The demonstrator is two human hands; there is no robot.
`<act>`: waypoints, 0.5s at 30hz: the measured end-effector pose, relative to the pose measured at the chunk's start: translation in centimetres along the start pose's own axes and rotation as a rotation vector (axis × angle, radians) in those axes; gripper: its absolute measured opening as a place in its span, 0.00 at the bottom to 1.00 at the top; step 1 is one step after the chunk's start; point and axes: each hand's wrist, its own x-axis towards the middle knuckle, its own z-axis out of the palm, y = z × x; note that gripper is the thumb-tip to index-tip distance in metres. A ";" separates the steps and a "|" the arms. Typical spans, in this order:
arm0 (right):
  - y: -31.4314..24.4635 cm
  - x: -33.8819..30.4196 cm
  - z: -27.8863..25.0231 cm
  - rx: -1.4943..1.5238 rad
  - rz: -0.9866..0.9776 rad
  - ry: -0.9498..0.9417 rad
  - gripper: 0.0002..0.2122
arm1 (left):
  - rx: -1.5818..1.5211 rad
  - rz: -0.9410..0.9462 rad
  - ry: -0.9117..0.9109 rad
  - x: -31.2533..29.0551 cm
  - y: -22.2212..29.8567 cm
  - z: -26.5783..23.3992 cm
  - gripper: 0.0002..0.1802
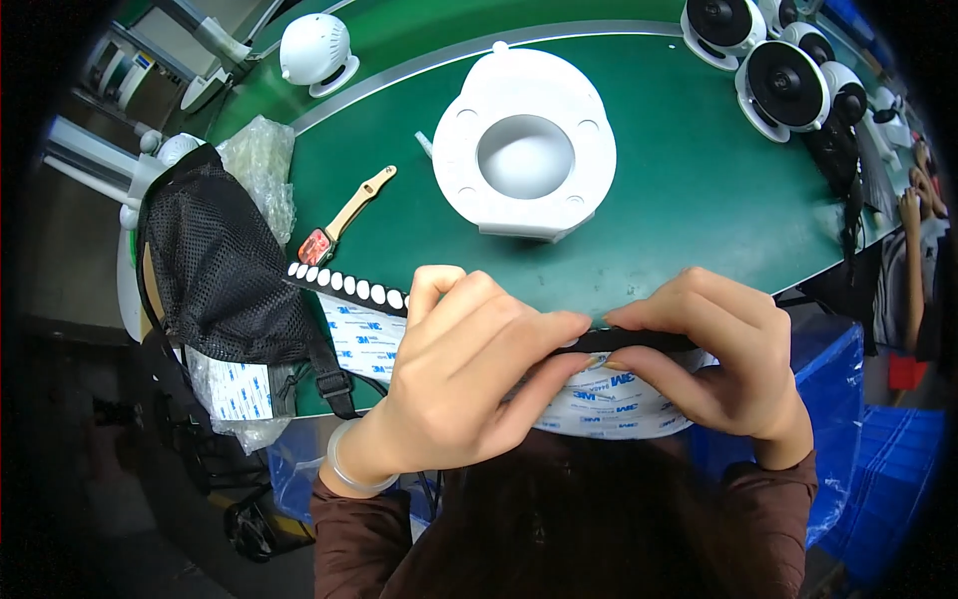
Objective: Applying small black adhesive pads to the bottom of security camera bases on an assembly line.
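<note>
Both hands work at a long black strip (349,287) with a row of white round dots along its left part. My left hand (464,374) has thumb and fingers pinched on it near the middle. Just right of that, my right hand (723,354) pinches the strip between thumb and forefinger, the two hands' fingertips close together. Below the strip spreads white backing paper (609,404) with blue print. My fingers cover much of the strip, and whether a small piece is between them cannot be seen. Beyond the hands a white plastic housing (459,165) with a round opening lies on the green table.
A watch (344,215) with a tan strap lies left of the housing. A black mesh bag (220,260) and clear bubble wrap (261,165) are at the left. Several white devices with black round fronts (786,85) stand far right; another white device (316,50) stands far left.
</note>
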 end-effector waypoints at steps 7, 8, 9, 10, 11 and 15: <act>-0.5 0.1 -0.3 -0.039 0.002 -0.040 0.10 | 0.050 0.025 0.020 -0.5 0.3 -0.1 0.15; -0.6 0.1 -0.4 -0.004 0.042 -0.045 0.10 | -0.006 -0.014 -0.009 -0.3 0.3 -0.3 0.15; -0.6 0.0 -0.5 -0.006 0.044 -0.045 0.10 | -0.062 -0.054 -0.037 -0.3 0.3 -0.5 0.14; -0.6 -0.2 -0.6 0.024 0.032 -0.050 0.10 | -0.113 -0.052 -0.050 -0.1 0.0 -0.5 0.15; -0.6 -0.2 -0.6 0.057 0.021 -0.055 0.09 | -0.115 -0.054 -0.052 -0.1 -0.1 -0.5 0.15; -0.4 -0.3 -0.4 0.051 -0.034 -0.024 0.09 | -0.148 -0.044 -0.050 0.0 0.1 -0.3 0.14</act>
